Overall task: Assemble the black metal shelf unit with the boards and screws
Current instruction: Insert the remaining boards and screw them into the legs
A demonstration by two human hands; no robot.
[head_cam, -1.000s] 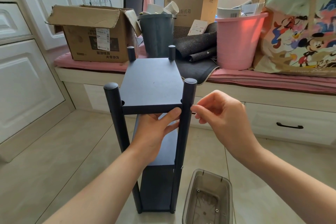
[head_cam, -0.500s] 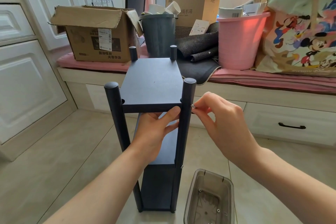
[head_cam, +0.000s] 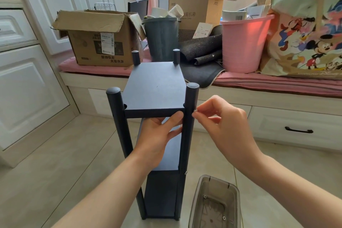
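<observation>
The screw [head_cam: 195, 110] I pinch in my right hand [head_cam: 224, 127] against the near right post [head_cam: 188, 135] is only a tiny pale speck, too small to tell its head or thread, and whether it has entered the post I cannot tell. My left hand [head_cam: 157, 137] reaches under the top board [head_cam: 155, 87], so its fingers are mostly hidden behind the board edge and the post, and it covers part of the middle board [head_cam: 171, 153]. The clear plastic bin [head_cam: 212, 207] on the floor is cut off by the bottom edge.
</observation>
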